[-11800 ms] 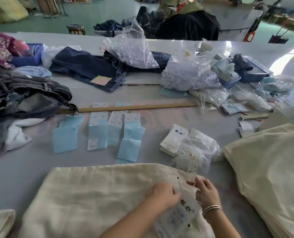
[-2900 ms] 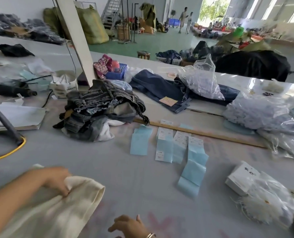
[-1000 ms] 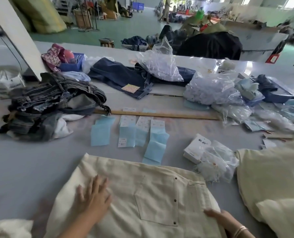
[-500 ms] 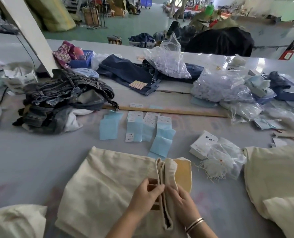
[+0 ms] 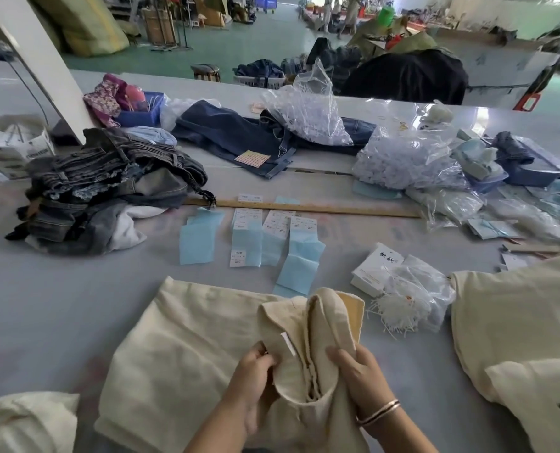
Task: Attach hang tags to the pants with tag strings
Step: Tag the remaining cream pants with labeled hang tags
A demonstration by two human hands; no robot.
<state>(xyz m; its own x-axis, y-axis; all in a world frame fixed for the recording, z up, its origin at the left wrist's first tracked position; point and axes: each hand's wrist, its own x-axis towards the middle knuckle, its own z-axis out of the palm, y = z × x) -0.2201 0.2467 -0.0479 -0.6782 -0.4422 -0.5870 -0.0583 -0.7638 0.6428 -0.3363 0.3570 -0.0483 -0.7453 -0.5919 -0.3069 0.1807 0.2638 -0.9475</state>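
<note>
Cream pants lie folded on the grey table in front of me, their waistband lifted and spread apart. My left hand grips the left side of the waistband, beside a small white label sewn inside. My right hand grips the right side of the waistband, a bracelet on its wrist. A stack of white hang tags sits to the right, next to a clear bag of white tag strings. Blue and white paper tags lie in rows beyond the pants.
More cream pants are piled at the right, and another cream piece at the bottom left. A heap of denim sits at the left, a wooden ruler crosses the middle, and plastic bags crowd the far right.
Since half a second ago both hands have pulled the waistband up and apart, exposing the inside label. Earlier the pants lay flat under my hands.
</note>
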